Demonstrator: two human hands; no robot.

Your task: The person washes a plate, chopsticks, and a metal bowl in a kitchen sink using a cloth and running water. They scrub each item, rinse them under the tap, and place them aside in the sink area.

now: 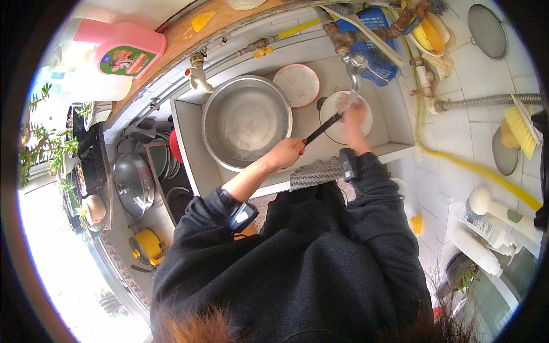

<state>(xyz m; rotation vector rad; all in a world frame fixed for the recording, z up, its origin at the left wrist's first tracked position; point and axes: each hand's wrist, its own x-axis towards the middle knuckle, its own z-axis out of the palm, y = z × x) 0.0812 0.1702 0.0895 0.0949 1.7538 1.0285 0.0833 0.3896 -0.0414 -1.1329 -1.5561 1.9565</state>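
My left hand (286,153) grips one end of a dark, slim, stick-like utensil (322,130), which slants over the sink (309,148). Around the utensil's far end is my right hand (356,115), blurred, beneath the spout of a metal tap (355,77). Water appears to run over these fingers, which hide that end. Below my right hand sits a white round dish (343,136) with a dark rim. A large metal basin (246,124) stands to the left in the sink. Behind, a white plate with a red rim (297,85) leans near the back wall.
A striped cloth (316,173) hangs over the sink's front edge. A second tap (198,77) juts out above the basin. At right, a yellow hose (480,165) runs along the tiled wall. A pink bottle (124,47) lies on the ledge; a glass lid (134,184) is at left.
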